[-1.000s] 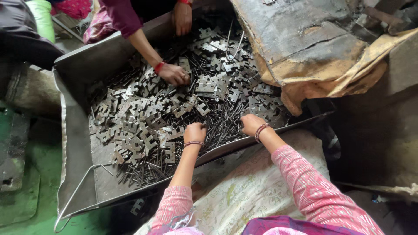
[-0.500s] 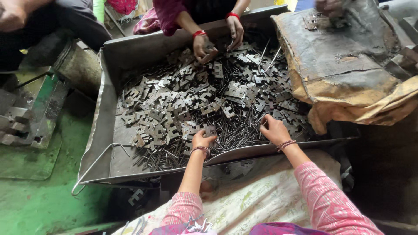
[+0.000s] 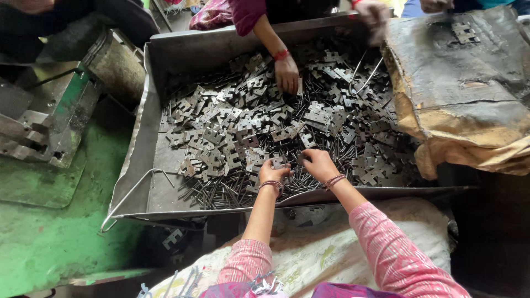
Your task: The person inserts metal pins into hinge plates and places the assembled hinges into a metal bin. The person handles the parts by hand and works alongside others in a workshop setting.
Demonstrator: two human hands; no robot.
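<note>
Both hands [image 3: 295, 168] near tray's front rim [image 3: 386, 192] — perhaps pinching metal pieces [image 3: 232, 132]

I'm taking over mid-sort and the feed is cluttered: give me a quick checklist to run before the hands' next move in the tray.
1. Left hand over the stamped metal plates: ok.
2. Right hand beside it, on the pile: ok.
3. What either hand grips: cannot tell, fingers curled.
4. Co-worker's hand apart from both: ok.
5. Thin metal rods mixed among the plates: not ok.
6. Metal tray rim unobstructed at near edge: ok.
</note>
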